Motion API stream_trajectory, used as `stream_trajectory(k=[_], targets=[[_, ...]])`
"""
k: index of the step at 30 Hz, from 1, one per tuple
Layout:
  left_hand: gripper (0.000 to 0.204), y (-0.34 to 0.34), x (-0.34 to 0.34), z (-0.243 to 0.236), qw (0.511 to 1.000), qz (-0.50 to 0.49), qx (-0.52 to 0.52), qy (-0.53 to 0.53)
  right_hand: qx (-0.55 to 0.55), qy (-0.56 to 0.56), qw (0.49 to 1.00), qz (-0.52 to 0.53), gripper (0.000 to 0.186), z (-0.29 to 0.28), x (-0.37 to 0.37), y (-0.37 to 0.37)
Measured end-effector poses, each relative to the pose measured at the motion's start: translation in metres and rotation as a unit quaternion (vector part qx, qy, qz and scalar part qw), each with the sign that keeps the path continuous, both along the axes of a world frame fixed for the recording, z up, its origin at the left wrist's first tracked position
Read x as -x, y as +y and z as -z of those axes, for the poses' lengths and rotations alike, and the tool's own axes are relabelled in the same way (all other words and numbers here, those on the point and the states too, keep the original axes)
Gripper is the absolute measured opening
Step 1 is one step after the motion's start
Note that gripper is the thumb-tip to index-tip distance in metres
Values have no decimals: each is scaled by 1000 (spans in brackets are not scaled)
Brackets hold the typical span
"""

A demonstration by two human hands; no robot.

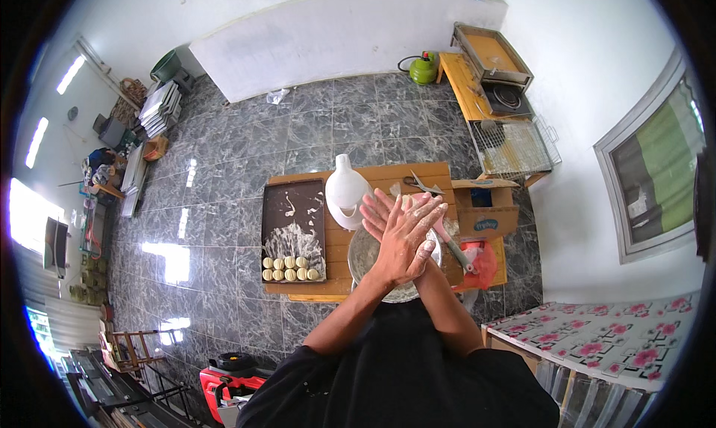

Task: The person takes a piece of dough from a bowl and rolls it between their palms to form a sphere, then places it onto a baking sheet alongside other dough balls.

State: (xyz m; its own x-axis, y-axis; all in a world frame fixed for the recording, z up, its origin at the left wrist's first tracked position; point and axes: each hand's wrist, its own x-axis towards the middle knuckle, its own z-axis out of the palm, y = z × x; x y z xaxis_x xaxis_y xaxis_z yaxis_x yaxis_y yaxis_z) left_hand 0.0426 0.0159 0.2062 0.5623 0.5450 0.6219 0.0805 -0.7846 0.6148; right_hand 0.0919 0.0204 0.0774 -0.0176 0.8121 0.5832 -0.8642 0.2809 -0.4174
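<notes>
My left hand (406, 234) lies across my right hand (379, 210), palms together and fingers stretched out. Both are dusted with pale flour or dough. Whatever may be between the palms is hidden. Below them stands a round metal bowl (363, 258), partly covered by my hands and forearms. A white plastic jug (347, 183) with a cut-out opening is just left of my fingertips. Farther left, a dark baking tray (296, 204) holds flour smears and two rows of ridged, pale dough balls (290, 269) along its near edge.
Scissors (424, 182) lie at the back of the wooden table (395, 173). On the right are a long-handled utensil (453, 247), a cardboard box (486, 217) and a red plastic bag (483, 262). A green gas cylinder (423, 70) and a side bench (456, 81) stand farther back.
</notes>
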Motion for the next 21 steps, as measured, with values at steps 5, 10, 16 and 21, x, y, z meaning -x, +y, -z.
stream_trajectory(k=[5, 10, 16, 21], targets=[[61, 10, 3, 11, 974, -204, 81, 60, 340, 94, 932, -78, 67, -52, -22, -19], [60, 5, 0, 24, 994, -83, 72, 0, 238, 66, 968, -48, 70, -68, -18, -11], [59, 7, 2, 30, 986, -123, 93, 57, 208, 397, 869, -209, 66, -49, -25, -15], [59, 2, -3, 35, 993, -84, 6, 85, 266, 52, 957, -104, 72, -39, -26, -14]])
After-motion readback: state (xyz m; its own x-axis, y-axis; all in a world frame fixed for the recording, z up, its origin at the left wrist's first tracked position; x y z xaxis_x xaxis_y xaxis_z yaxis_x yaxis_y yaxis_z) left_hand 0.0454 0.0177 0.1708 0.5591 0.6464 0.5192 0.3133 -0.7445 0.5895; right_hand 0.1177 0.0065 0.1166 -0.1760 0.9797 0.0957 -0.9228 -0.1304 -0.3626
